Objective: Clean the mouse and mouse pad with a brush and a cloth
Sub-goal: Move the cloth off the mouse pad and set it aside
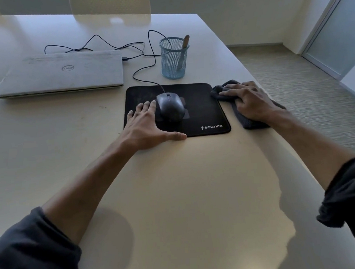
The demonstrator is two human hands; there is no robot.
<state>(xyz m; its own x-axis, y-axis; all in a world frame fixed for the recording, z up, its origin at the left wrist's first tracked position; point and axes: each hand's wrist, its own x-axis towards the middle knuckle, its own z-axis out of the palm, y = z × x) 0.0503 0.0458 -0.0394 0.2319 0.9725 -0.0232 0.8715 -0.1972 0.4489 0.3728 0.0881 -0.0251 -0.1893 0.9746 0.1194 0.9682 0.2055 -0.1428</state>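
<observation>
My left hand (145,124) lies flat beside the mouse (171,107); my right hand (248,101) presses the cloth (248,122), with the mesh cup (173,58) beyond.

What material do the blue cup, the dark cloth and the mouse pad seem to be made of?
The blue cup: probably painted metal mesh, since you can see through its grid wall. The dark cloth under the right hand: soft, fuzzy fabric, maybe microfibre; it bunches in folds. The mouse pad: matte black, likely fabric-topped, with a raised edge band that may be stitching; the base is not visible.
</observation>
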